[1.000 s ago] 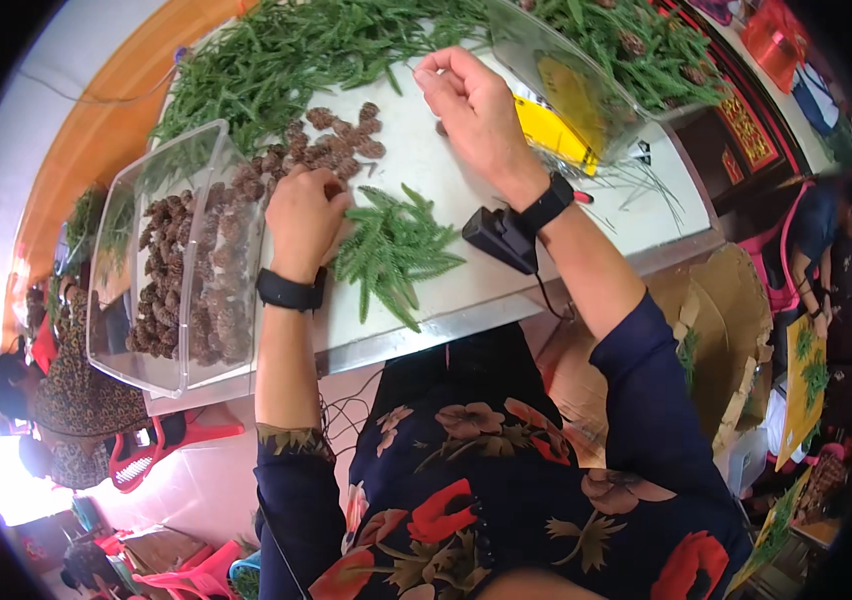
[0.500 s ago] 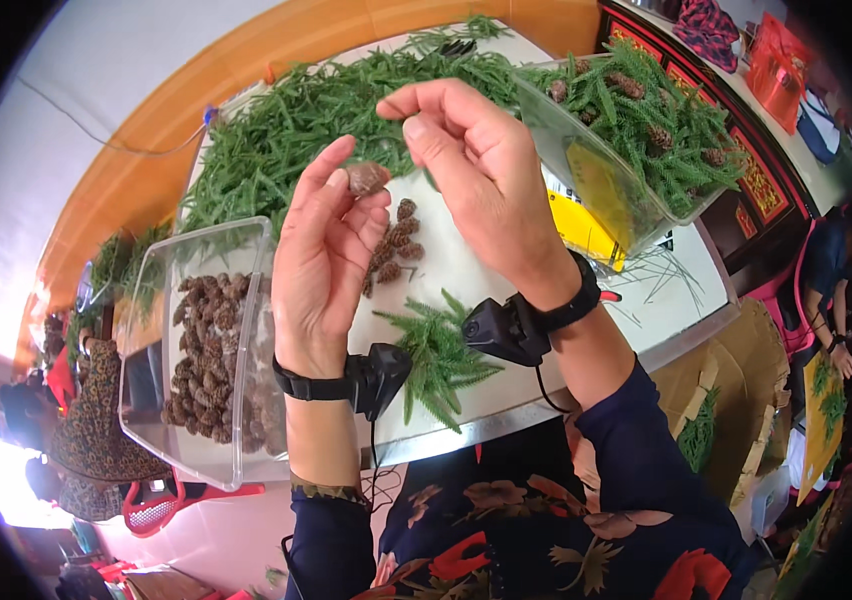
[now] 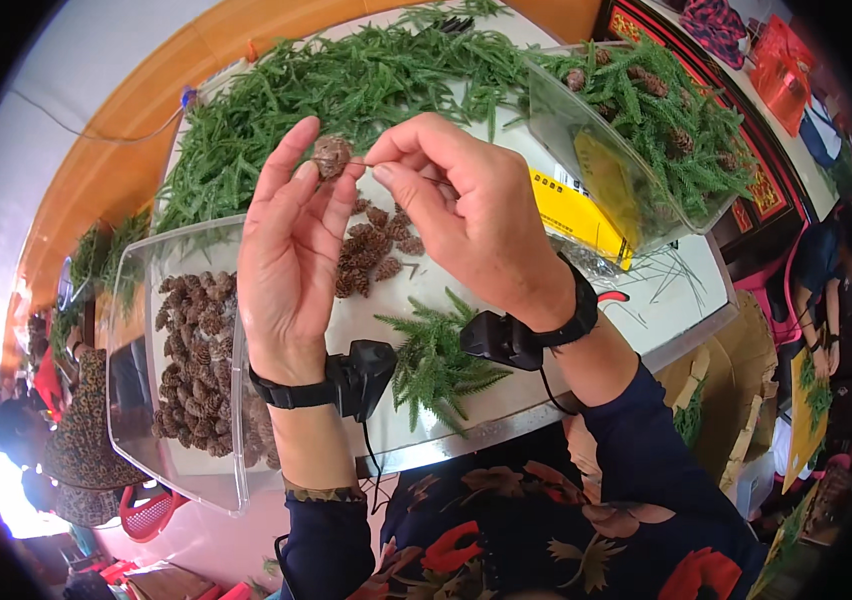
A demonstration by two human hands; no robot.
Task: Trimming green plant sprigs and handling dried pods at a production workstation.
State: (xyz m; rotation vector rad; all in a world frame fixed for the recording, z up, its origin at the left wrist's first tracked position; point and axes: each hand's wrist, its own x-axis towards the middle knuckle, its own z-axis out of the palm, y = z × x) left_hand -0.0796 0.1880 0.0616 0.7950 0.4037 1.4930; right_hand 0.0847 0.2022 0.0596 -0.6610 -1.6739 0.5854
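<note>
One pinecone [image 3: 332, 156], pinched in left hand [image 3: 291, 260]; right hand [image 3: 486, 225] gripping wire [image 3: 361, 164]. Greenery [image 3: 346, 85] covers the far surface [image 3: 344, 330]; orange wall [image 3: 118, 172] beyond.

No wording can be read: just beside the right-hand clear bin [image 3: 558, 112], a yellow packet [image 3: 568, 216] bears a row of dark marks like print, too small and blurred to make out.

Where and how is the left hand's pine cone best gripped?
Likely around the middle of the pine cone, from the near left, where the left hand is: its round body suits a pinch, and the wire in the right hand lies to its right, a side best kept clear.
</note>
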